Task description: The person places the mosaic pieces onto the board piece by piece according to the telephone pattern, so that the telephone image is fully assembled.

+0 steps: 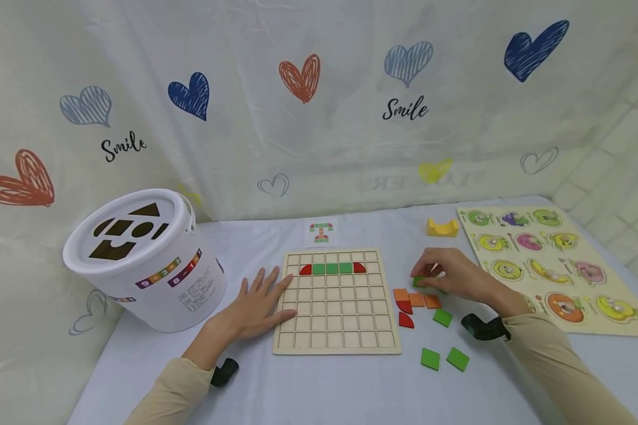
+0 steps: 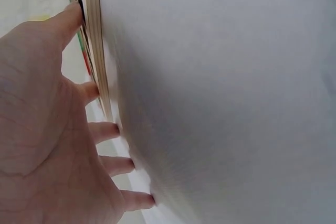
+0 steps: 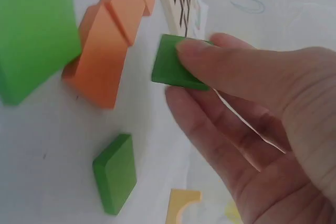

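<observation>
A green tile [image 3: 167, 59] is hovering or resting just above the table [image 1: 298, 389], right of its middle; contact underneath is not showing. The right hand [image 1: 449, 274] is pinching it between thumb and fingertips. A grid board [image 1: 335, 323] is lying in the middle of the table, carrying three green squares [image 1: 332, 268] between two red quarter-rounds [image 1: 359, 268] in its second row from the far edge. The left hand [image 1: 255, 307] is spreading its fingers almost straight, gripping nothing, with thumb and forefinger touching the board's left edge. Orange squares [image 1: 416, 300], loose red pieces [image 1: 406, 320] and loose green squares [image 1: 430, 359] are lying between the board and the table's right edge. A pattern card [image 1: 321, 232] and a yellow block [image 1: 442, 229] are sitting near the far edge. A fruit puzzle [image 1: 550, 268] is lying along the right edge; a white bucket [image 1: 202, 277] is standing by the left edge.
</observation>
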`<state>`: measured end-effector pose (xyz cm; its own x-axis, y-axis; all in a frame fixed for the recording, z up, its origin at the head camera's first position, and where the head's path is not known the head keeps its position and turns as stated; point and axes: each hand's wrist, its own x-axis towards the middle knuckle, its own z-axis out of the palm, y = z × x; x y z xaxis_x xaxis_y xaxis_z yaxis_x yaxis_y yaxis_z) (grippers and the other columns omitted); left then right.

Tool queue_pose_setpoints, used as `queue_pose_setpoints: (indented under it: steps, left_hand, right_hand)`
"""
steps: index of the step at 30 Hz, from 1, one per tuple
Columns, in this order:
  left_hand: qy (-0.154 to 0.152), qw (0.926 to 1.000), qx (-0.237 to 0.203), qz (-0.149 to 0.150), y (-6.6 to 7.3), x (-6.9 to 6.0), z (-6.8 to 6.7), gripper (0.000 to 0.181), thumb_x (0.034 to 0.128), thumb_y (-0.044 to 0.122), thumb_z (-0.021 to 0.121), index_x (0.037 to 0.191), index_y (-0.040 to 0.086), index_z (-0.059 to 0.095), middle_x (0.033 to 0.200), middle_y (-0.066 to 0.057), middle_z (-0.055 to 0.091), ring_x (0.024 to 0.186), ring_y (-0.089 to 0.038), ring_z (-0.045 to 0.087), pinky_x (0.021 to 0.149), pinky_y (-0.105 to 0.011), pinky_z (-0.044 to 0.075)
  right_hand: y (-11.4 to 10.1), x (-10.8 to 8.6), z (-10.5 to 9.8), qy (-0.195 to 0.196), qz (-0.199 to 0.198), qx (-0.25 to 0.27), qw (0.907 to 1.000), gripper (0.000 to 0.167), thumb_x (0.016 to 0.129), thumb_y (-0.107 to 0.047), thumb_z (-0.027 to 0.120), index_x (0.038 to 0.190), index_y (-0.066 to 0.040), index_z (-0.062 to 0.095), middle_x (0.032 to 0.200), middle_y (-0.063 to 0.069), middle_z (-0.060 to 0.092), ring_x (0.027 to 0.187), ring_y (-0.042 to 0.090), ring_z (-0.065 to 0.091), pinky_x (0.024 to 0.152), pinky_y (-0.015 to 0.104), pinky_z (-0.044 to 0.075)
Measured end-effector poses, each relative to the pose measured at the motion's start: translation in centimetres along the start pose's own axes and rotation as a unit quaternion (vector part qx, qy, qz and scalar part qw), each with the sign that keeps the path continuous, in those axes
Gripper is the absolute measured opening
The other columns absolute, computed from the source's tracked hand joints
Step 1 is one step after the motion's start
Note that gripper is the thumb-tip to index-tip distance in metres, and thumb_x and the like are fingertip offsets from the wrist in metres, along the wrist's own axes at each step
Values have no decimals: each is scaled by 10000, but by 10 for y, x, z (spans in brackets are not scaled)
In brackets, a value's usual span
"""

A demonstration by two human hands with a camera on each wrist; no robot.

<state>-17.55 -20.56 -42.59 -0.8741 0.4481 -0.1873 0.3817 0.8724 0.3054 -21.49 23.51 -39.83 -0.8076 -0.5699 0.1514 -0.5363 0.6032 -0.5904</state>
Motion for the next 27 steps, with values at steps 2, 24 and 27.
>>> queue_pose_setpoints:
  steps: [2,24,27]
  left_hand:
    - [-10,10000,-9,-43,0,0,0,840,1041,641,481,1686,166,226,1738,-206,103,1580,-498,3,1176,-771,31]
    - [-109,9999,69,-93,1,2,-2,854,1038,662,469,1691,180,205,1744,-191,77,1583,-486,-3,1167,-782,30]
    - [-105,9999,70,-97,1,2,-2,854,1037,664,469,1691,181,207,1744,-190,81,1583,-485,0,1168,-782,33]
  right_hand:
    - [-4,4,2,154,-146,-8,9998,179,845,-11,860,994,-78,786,942,-59,712,844,117,673,806,349,612]
    - [-33,55,41,1,-722,905,9933,216,895,72,778,1095,-8,767,1004,16,714,927,173,686,860,326,606]
    - [-35,60,47,13,-780,931,9926,208,895,78,775,1086,-4,771,995,39,712,913,171,682,844,327,609]
